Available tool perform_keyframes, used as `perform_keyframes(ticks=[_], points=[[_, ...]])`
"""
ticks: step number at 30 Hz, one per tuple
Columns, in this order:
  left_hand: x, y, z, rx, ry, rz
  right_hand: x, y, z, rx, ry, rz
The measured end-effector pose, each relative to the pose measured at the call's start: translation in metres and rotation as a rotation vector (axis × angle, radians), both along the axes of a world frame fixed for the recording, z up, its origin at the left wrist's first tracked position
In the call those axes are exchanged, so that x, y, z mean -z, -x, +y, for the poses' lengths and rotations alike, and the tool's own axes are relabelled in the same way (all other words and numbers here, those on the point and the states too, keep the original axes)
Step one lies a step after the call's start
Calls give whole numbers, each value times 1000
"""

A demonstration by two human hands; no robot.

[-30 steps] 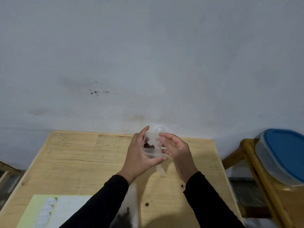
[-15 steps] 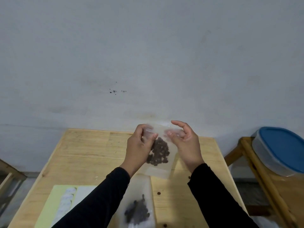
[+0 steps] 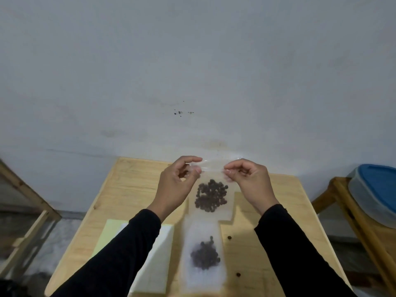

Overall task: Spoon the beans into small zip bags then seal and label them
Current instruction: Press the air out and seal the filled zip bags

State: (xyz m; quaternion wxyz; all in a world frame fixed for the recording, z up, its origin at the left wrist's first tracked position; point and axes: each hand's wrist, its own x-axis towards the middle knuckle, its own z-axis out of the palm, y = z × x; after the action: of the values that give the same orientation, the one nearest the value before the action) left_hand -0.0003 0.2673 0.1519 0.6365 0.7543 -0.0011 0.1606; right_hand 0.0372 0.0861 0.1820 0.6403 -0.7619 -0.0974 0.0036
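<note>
The zip bag (image 3: pixel 211 189) is held up above the table (image 3: pixel 132 189), its top strip pinched at either end by the left hand (image 3: pixel 175 185) and the right hand (image 3: pixel 249 183), fingers curled on the film. It is judged light, limp and slippery; the beans (image 3: pixel 211 196) sag low, so the stiffer zip strip is the best hold.

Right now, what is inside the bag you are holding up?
A clump of dark beans sits low in the clear bag, seen through the plastic. Both hands, left and right, pinch its top edge. The fingers hide the corners, so the seal cannot be judged.
</note>
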Motion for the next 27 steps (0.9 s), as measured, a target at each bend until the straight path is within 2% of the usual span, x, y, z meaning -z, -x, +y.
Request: perform_keyframes(ticks=[6, 11, 19, 27], points=[[1, 22, 13, -145, 60, -27, 0, 6, 27, -99, 9, 7], [4, 45, 21, -188, -58, 8, 1, 15, 40, -279, 85, 46], [-3, 68, 26, -235, -47, 84, 5, 23, 58, -415, 78, 79], [2, 77, 56, -309, -29, 124, 14, 27, 95, -439, 78, 113]])
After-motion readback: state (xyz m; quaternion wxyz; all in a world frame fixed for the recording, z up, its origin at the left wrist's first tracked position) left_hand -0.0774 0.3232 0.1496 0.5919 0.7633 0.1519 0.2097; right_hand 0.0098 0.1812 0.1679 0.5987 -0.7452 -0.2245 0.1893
